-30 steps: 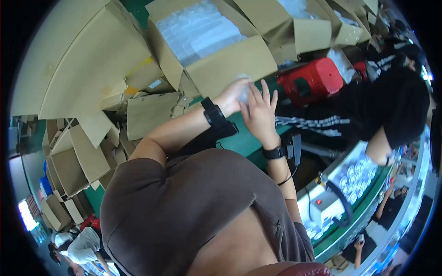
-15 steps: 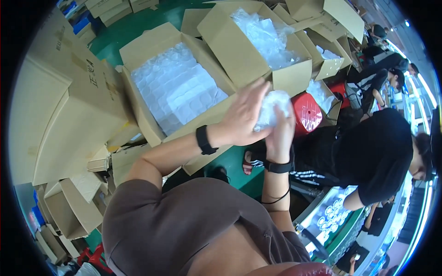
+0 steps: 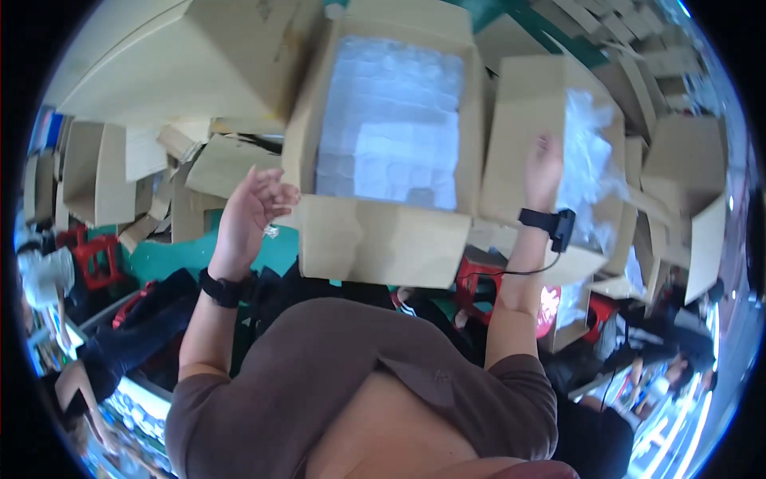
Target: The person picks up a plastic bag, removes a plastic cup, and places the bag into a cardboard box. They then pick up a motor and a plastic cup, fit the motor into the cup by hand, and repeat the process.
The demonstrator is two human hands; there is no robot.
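In front of me stands an open cardboard box (image 3: 383, 243) lined with rows of wrapped white bundles (image 3: 391, 120), with its near flap folded out toward me. My left hand (image 3: 257, 206) is raised beside the box's near left corner, its fingers loosely bent and apart, with nothing seen in it. Just below that hand is a small shiny clear scrap (image 3: 272, 231). My right hand (image 3: 544, 168) reaches over the flap of a second cardboard box (image 3: 519, 112), which holds crumpled clear plastic (image 3: 589, 160). Its fingers are foreshortened and blurred.
A tall carton (image 3: 191, 64) stands at the far left, with flattened cardboard (image 3: 231, 168) below it. More open boxes (image 3: 678, 184) crowd the right. Red stools (image 3: 97, 251) stand at both sides. Other people sit at lit work tables (image 3: 140, 407) left and right.
My hands have parted, the left going left and the right going right. The crumpled plastic bundle between them is no longer there. My view has turned to the right, more squarely facing the boxes.
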